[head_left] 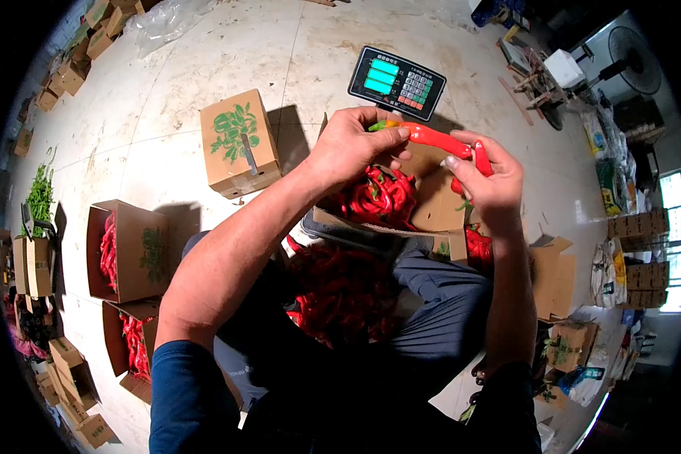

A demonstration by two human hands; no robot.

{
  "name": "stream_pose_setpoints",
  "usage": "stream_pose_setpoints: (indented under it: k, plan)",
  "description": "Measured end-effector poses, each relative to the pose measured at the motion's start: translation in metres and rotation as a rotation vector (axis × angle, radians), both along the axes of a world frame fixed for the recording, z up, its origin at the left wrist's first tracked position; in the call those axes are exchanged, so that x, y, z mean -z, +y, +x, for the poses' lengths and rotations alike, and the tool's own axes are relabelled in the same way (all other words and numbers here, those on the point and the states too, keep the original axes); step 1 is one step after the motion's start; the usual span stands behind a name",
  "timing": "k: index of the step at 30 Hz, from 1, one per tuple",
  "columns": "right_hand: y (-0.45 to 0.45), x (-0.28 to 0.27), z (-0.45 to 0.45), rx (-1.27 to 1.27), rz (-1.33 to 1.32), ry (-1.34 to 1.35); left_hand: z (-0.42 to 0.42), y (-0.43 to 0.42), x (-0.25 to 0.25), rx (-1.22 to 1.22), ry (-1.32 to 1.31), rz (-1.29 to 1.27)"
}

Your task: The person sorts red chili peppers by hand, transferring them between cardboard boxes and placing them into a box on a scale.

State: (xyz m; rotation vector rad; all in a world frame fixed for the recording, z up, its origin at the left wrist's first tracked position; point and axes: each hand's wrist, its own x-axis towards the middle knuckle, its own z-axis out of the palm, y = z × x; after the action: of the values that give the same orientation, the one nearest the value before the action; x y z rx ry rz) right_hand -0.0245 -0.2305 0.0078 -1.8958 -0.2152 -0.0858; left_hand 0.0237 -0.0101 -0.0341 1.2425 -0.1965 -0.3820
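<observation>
Head view: our left hand [356, 145] pinches a long red pepper [437, 139] near its stem, our right hand [496, 180] grips its other end; heaped peppers [378, 198] crowd the open box's [440, 200] left edge.

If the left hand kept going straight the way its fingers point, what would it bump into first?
Probably the right hand, near the far end of the red pepper that the left hand pinches. Depth is hard to judge in this single view.
</observation>
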Motion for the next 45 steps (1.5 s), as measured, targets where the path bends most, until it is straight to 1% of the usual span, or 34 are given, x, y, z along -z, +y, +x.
stream_pose_setpoints:
  k: [3,6,7,9,12,13,15,18,21,24,27,30,32,33,36,37,38,40,42,43,44,45]
  plan:
    - [0.000,0.001,0.001,0.008,0.013,-0.007,0.003,0.003,0.003,0.104,0.080,0.016]
    - [0.000,0.001,0.002,0.040,0.038,-0.025,0.003,0.002,0.007,0.155,0.092,-0.072]
    - [-0.001,0.001,0.002,0.052,0.047,-0.037,0.002,0.001,0.007,0.164,0.039,-0.077]
    - [-0.006,0.001,0.005,0.043,0.157,0.037,-0.001,0.002,0.005,0.187,-0.065,-0.086]
    - [-0.009,0.005,0.010,0.052,0.329,0.123,0.005,0.004,0.014,0.282,-0.063,-0.103]
    - [-0.010,0.006,0.012,0.056,0.387,0.147,0.006,0.003,0.015,0.275,-0.085,-0.090]
    - [-0.013,0.008,0.015,0.029,0.421,0.178,0.006,0.002,0.014,0.261,-0.130,-0.065]
    - [-0.015,0.011,0.017,0.008,0.455,0.193,0.004,-0.001,0.013,0.117,-0.197,-0.055]
    - [-0.015,0.011,0.017,0.007,0.475,0.196,0.000,-0.003,0.009,0.030,-0.360,0.036]
    - [-0.015,0.011,0.017,0.002,0.495,0.210,-0.005,-0.002,0.005,0.062,-0.470,0.152]
    - [-0.013,0.012,0.017,0.008,0.494,0.217,-0.005,-0.006,0.010,0.062,-0.439,0.101]
    - [-0.013,0.012,0.017,0.008,0.514,0.252,-0.007,-0.005,0.008,0.027,-0.460,0.131]
    - [-0.014,0.014,0.018,0.029,0.569,0.306,0.001,-0.006,0.023,0.039,-0.635,0.270]
    - [-0.014,0.015,0.020,0.052,0.611,0.342,0.001,-0.006,0.022,0.048,-0.721,0.338]
    - [-0.019,0.017,0.025,0.114,0.718,0.399,-0.006,-0.009,0.017,0.068,-0.349,0.220]
    - [-0.022,0.017,0.028,0.134,0.750,0.407,0.000,-0.008,0.026,0.036,-0.341,0.200]
    - [-0.030,0.019,0.031,0.053,0.852,0.412,0.005,-0.006,0.029,0.018,-0.343,0.277]
    - [-0.046,0.023,0.036,-0.114,1.052,0.414,0.018,0.004,0.047,0.073,-0.549,0.568]
    - [-0.047,0.022,0.036,-0.175,1.129,0.396,0.012,0.001,0.060,-0.045,-0.786,0.821]
    - [-0.046,0.021,0.035,-0.201,1.150,0.388,0.003,0.000,0.050,-0.110,-0.902,0.948]
    - [-0.044,0.021,0.036,-0.228,1.173,0.380,0.001,-0.004,0.036,0.160,-0.538,0.652]
    - [-0.040,0.020,0.035,-0.234,1.163,0.367,-0.003,-0.007,0.030,0.304,-0.441,0.442]
